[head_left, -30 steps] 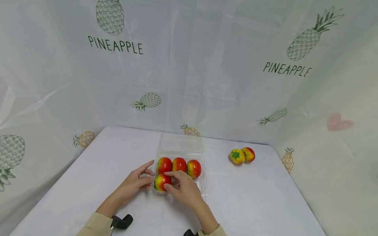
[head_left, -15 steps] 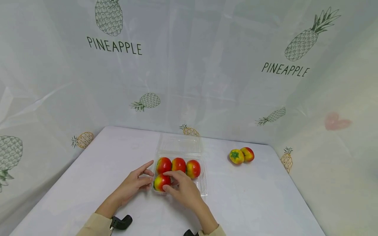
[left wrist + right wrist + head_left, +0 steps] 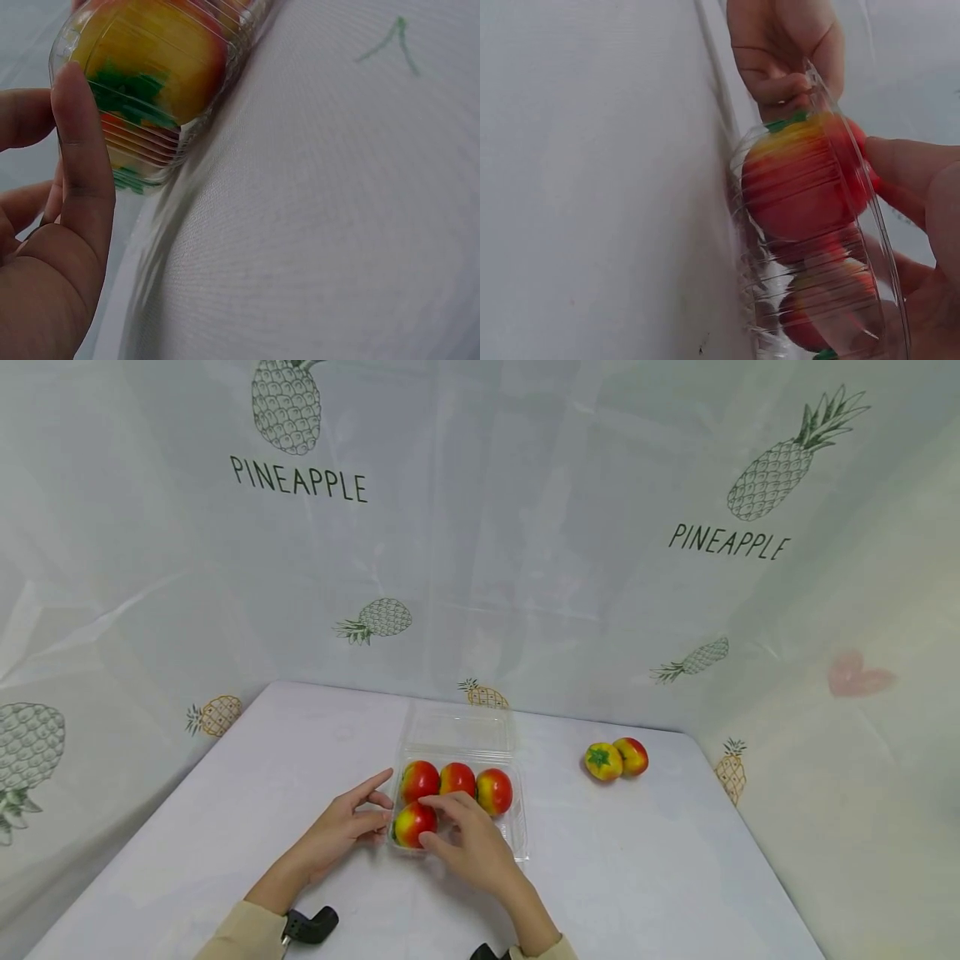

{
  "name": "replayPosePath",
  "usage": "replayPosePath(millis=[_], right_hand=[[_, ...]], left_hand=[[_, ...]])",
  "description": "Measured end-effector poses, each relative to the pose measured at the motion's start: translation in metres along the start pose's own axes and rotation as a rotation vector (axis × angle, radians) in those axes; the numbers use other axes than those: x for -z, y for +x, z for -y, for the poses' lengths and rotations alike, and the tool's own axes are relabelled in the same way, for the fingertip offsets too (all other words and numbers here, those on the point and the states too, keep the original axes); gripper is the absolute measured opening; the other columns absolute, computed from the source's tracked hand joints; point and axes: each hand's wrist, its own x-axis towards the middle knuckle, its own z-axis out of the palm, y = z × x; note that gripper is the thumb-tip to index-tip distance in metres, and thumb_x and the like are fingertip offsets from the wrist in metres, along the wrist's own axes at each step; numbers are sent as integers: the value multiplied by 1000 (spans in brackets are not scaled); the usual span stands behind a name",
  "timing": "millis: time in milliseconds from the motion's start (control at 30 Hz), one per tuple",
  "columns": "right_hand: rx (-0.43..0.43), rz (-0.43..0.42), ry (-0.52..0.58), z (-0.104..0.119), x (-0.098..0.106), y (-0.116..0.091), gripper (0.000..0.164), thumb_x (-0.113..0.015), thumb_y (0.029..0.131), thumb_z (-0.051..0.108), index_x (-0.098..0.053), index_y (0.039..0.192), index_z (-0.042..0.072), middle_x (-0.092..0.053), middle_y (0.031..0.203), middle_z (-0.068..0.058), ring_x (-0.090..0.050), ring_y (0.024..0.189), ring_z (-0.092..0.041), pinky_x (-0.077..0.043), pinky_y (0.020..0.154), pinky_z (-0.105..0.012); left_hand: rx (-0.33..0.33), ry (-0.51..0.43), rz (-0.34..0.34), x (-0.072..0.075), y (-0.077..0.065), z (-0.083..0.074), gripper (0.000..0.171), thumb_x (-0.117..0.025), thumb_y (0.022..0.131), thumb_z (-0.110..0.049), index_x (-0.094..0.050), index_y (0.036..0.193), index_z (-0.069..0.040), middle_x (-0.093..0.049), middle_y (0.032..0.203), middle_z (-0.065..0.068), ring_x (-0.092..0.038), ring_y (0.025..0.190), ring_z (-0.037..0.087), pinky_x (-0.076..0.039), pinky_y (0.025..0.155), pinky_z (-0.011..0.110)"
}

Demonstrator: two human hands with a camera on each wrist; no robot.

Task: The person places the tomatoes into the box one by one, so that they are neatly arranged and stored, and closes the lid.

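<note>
A clear plastic clamshell box (image 3: 517,839) stands on the table with its lid (image 3: 459,727) folded back. Three red-and-yellow persimmons (image 3: 457,779) fill its back row, and another persimmon (image 3: 415,825) sits at the front left. My right hand (image 3: 474,843) holds this front persimmon, index finger over its top and thumb at its near side. Beside the box's left wall is my left hand (image 3: 341,831). In the left wrist view its thumb (image 3: 84,142) touches the clear wall, beyond which a green leafy top shows. The right wrist view shows the persimmon (image 3: 795,180) through ridged plastic.
Two more persimmons (image 3: 615,759) lie together at the table's back right. The white table (image 3: 637,877) is bordered behind and at the sides by a pineapple-print curtain (image 3: 525,527).
The head view has shifted slightly. Both hands, the box and the persimmons keep practically the same places.
</note>
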Motion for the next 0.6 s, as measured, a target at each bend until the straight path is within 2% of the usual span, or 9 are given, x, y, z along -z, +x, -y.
replayPosePath(millis=[333,467,600], right_hand=[[61,-39,208,-1,15,1,41,-77,99,21,-67,138,15,-68,133,-8,-70,112,-29,-61,97,-45],[61,-76,230,-2,24,-1,39,-77,99,19,-68,136,10,-70,127,-11,-70,110,-31,-61,96,-48],[53,-143,237,-5,36,-3,35,-78,99,20,-71,132,11,-71,121,-8,-71,107,-28,-61,94,-48]], left_hand=[[1,0,-9,3,0,1,75,-69,104,-17,-30,168,-10,-48,130,22,-63,89,20,-62,83,28],[0,-5,-1,2,0,1,76,-69,104,-17,-30,168,-10,-48,129,22,-63,88,19,-62,82,28],[1,-8,-5,1,1,1,75,-69,104,-16,-30,168,-10,-48,129,21,-63,87,19,-62,82,28]])
